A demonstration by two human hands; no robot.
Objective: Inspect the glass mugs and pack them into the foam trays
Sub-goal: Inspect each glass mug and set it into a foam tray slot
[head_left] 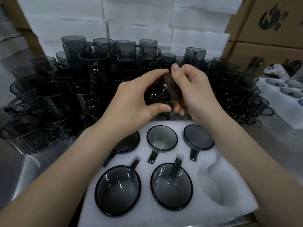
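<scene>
Loose dark glass mugs (54, 99) crowd the left side and the far part of the bench (32, 169), many stacked one on another. Behind them, stacks of white foam sheets (139, 18) stand along the bench's far edge.

The person's left hand (131, 99) reaches in from the near left. Its fingers curl over the far side of a single mug (154, 95) and its thumb presses the near side. The mug is held in the air over the middle of the bench, just beyond the far edge of the foam tray (205, 215). The right hand (193, 94) grips the same mug from the other side, fingers wrapped under it and thumb raised at the top.

The tray lies at the near edge of the bench. Its far row holds three packed mugs: the left one (129, 143), partly covered by the left forearm, the middle one (162, 138) and the right one (198, 136), with their handles in slots pointing to the near edge. The near row holds two more (117, 190), (171, 185), handles pointing away. The pocket (216, 185) at the tray's near right corner is open.

At the bench's right edge lies a second foam tray (278, 110) with mugs in it (291, 92). A white controller (275, 71) sits just beyond it. Cardboard boxes (270, 30) are stacked at the far right corner.
</scene>
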